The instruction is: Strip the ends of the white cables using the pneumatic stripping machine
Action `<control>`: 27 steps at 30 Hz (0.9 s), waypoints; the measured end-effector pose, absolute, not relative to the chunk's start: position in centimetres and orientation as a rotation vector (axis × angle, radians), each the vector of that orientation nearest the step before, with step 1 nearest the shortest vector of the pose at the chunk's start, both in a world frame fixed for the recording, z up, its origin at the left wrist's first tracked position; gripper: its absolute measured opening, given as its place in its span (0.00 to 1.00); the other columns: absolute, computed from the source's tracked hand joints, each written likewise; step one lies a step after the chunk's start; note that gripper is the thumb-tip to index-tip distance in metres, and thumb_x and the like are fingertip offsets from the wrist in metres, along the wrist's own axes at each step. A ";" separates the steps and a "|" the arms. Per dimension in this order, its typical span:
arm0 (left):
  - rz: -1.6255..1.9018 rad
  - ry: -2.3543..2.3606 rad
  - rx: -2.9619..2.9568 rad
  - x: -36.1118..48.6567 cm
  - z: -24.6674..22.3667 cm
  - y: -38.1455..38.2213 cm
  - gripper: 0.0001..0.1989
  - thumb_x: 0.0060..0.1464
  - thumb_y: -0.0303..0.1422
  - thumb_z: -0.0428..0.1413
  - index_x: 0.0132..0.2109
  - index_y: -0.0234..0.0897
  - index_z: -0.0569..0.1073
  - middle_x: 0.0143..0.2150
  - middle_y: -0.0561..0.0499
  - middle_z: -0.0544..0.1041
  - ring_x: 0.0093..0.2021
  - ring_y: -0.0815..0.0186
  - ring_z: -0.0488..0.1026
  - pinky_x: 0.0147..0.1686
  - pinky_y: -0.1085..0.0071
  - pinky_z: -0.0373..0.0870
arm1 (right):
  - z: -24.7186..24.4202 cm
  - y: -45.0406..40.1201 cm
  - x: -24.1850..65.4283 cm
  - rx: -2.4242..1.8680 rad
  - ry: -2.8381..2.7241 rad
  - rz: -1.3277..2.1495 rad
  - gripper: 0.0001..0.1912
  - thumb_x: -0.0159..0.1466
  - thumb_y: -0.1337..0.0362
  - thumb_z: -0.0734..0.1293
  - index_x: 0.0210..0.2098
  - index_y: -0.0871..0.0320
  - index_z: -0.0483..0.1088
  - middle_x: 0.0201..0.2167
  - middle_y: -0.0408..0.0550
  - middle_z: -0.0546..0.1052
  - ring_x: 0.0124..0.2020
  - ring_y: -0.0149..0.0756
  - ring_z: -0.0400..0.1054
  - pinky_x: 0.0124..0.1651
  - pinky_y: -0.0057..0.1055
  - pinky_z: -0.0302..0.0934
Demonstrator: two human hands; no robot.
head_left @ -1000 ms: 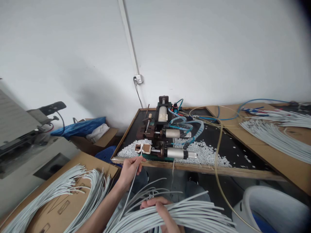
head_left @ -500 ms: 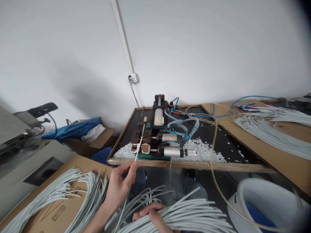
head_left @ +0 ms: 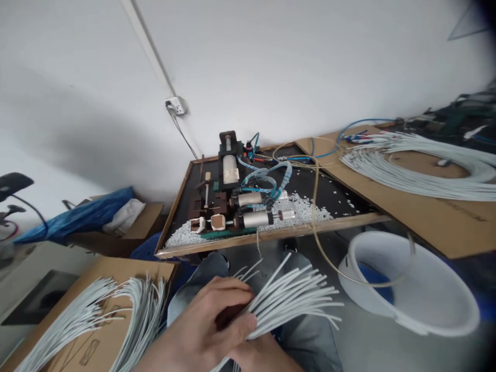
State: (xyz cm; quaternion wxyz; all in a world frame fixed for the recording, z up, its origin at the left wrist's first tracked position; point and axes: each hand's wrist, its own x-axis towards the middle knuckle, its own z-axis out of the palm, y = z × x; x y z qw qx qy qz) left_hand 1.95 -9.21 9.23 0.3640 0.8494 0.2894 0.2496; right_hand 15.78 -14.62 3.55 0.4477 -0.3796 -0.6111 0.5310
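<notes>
A thick bundle of pale grey cables [head_left: 296, 299] lies across my lap, its cut ends fanned out toward the right. My left hand [head_left: 217, 320] curls around the bundle from above and the left, with thumb and fingers closed on it. Under and beside it, my right hand [head_left: 261, 355] also grips the bundle; most of its fingers are hidden. Beyond my hands stands a pneumatic machine [head_left: 253, 219] with silver cylinders and a brown-padded clamp [head_left: 217, 222]. No cable lies in the clamp.
The machine sits in a wood-edged black tray [head_left: 279, 231] strewn with small white offcuts. At left, more cables [head_left: 135, 320] rest on cardboard [head_left: 90, 341]; a coil of cables [head_left: 418, 181] lies at right. A white bucket [head_left: 437, 315] stands lower right, crossed by a yellowish hose [head_left: 315, 206].
My left hand has left the single cable at the clamp and come down onto the bundle beside my right hand. The camera view has turned to the right.
</notes>
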 end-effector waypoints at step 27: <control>0.689 1.041 1.621 3.6 7.3 -7.7 0.17 0.61 0.43 0.53 0.31 0.35 0.75 0.32 0.49 0.74 0.32 0.64 0.73 0.30 0.75 0.71 | 2.9 -13.3 14.0 -0.891 -0.789 1.509 0.14 0.60 0.51 0.69 0.38 0.54 0.76 0.39 0.45 0.80 0.50 0.42 0.70 0.61 0.39 0.57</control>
